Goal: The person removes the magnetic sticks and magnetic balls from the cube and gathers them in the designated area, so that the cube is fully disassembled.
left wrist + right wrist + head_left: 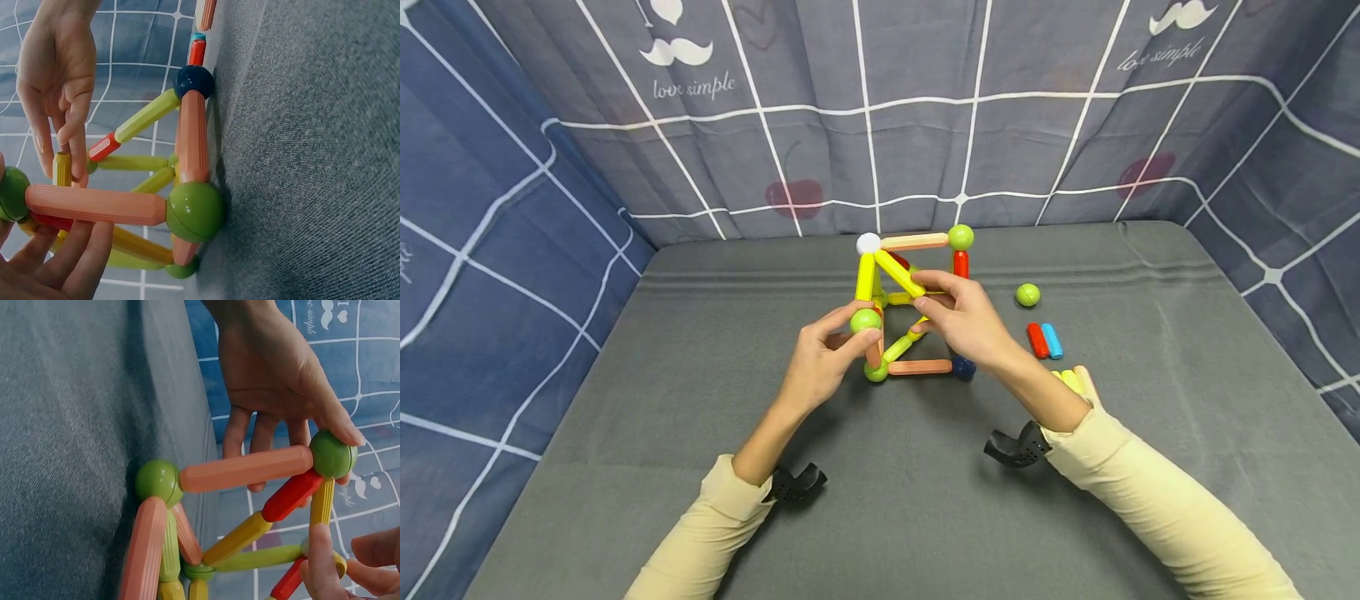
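Observation:
A frame of coloured rods and balls stands on the grey cloth between the two hands. My left hand [822,360] pinches a green ball [866,321] at the frame's near upper corner; a salmon rod [97,204] runs from that ball down to a lower green ball [195,211]. With thumb and fingertips, my right hand [972,323] grips the lower end of a yellow rod [898,272], whose other end meets the white ball [868,243] on top. At the lower right corner sits a navy ball [963,367]. Fingers partly hide the frame's middle.
Right of the frame lie a loose green ball [1027,294], a red rod [1037,341] and a blue rod [1052,341]. Several yellow rods [1070,381] and a salmon rod [1086,383] lie near the right forearm. A checked curtain [917,158] rises behind and at both sides.

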### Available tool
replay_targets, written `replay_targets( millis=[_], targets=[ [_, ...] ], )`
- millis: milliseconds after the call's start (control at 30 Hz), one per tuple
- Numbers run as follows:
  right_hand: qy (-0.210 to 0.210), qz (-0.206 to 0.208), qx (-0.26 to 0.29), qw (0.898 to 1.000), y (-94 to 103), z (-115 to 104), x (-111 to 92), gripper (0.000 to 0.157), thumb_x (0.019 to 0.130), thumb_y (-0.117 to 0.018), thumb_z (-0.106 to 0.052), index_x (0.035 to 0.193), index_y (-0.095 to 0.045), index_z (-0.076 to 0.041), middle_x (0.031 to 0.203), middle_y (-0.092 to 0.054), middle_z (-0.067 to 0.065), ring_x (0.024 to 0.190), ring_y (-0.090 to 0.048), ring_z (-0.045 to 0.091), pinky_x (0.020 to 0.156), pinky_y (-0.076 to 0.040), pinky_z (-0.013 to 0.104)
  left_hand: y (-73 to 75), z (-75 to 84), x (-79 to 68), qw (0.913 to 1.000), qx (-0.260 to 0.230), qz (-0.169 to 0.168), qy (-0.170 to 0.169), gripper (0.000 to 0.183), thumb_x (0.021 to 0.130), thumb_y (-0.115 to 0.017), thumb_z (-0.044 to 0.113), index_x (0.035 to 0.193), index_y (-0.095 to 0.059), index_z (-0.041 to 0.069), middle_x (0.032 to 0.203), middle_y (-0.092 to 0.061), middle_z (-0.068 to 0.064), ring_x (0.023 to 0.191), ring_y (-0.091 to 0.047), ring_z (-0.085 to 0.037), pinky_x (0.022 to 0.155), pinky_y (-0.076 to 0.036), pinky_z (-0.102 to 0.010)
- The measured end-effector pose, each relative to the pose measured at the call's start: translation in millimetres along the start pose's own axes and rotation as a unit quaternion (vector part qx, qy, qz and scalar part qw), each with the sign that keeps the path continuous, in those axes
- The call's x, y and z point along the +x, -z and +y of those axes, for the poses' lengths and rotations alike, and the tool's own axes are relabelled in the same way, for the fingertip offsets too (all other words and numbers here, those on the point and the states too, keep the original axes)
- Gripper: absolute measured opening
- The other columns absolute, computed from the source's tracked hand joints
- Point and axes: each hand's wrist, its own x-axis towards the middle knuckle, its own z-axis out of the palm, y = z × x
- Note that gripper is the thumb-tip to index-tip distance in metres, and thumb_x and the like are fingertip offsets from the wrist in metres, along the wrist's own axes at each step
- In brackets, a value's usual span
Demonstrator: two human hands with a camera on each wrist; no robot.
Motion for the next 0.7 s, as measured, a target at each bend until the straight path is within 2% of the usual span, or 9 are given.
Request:
replay_targets(
  millis=[100,233,400,533,700],
  targets=[
    [0.003,0.008,0.007,1.0,-2.9,-1,0,0.036,0.1,-0.054,0.002,0.135,-0.052,0.008,0.126,-0.057,0.023,0.095,-0.064,0.024,0.077,-0.058,0.034,0.2,-0.1,0.1,1.0,0.004,-0.001,0.0,0.036,0.094,-0.069,0.007,0.129,-0.063,0.003,0.123,-0.063,-0.012,0.088,-0.071,-0.033,0.076,-0.058,-0.034],
    [0.017,0.012,0.02,1.0,-7.9,0,3,0.032,0.099,-0.056,0.002,0.131,-0.055,0.008,0.126,-0.056,0.024,0.099,-0.064,0.026,0.073,-0.059,0.033,0.7,-0.4,-0.3,1.0,0.008,0.0,-0.004,0.036,0.094,-0.068,0.007,0.13,-0.063,0.003,0.125,-0.062,-0.012,0.088,-0.071,-0.03,0.075,-0.059,-0.035],
    [0.025,0.03,0.017,0.999,-13.1,2,7,0.027,0.098,-0.058,0.002,0.125,-0.058,0.008,0.119,-0.059,0.022,0.091,-0.065,0.024,0.067,-0.059,0.034,1.1,-0.6,-0.1,1.0,0.007,-0.003,-0.004,0.038,0.094,-0.068,0.008,0.131,-0.062,0.002,0.126,-0.062,-0.015,0.09,-0.07,-0.036,0.076,-0.059,-0.038],
    [0.012,0.039,0.022,0.999,-15.3,2,11,0.026,0.098,-0.059,-0.001,0.123,-0.06,0.006,0.115,-0.06,0.019,0.086,-0.067,0.022,0.062,-0.058,0.036,1.3,-0.7,0.2,1.0,0.002,-0.003,-0.003,0.039,0.094,-0.068,0.007,0.131,-0.06,-0.002,0.126,-0.061,-0.017,0.091,-0.069,-0.041,0.076,-0.058,-0.039],
    [-0.015,0.035,0.038,0.999,-16.7,4,14,0.03,0.097,-0.059,0.001,0.127,-0.058,0.003,0.116,-0.059,0.021,0.081,-0.067,0.02,0.054,-0.056,0.03,1.4,-0.9,0.6,1.0,-0.002,-0.005,-0.004,0.038,0.094,-0.068,0.005,0.13,-0.06,-0.005,0.124,-0.062,-0.016,0.09,-0.07,-0.039,0.077,-0.058,-0.04]
  ],
)
